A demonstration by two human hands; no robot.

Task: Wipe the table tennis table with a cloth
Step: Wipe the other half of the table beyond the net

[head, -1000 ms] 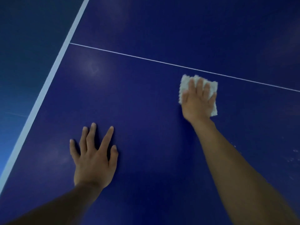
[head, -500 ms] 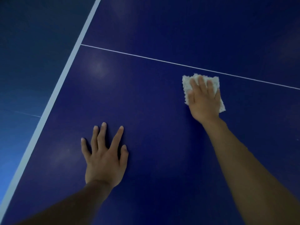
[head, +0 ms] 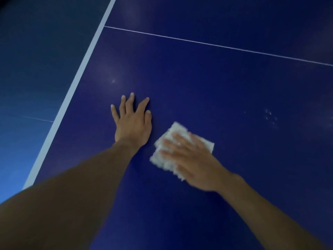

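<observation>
Our right hand [head: 194,159] lies flat on the cloth [head: 173,133], fingers straight, pressing rather than pinching. It's blurred, so probably mid-stroke. The cloth sits on the table [head: 216,87] just right of our left hand [head: 133,123], not touching it. The left hand is splayed flat, holding nothing, and looks like a brace. White specks [head: 270,117] lie well right of the cloth and slightly farther out. The right hand is nearer them, so the next stroke likely goes right.

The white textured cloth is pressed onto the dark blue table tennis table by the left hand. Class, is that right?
No: in the head view the right hand presses the white textured cloth onto the dark blue table tennis table; the left hand holds nothing.
</observation>
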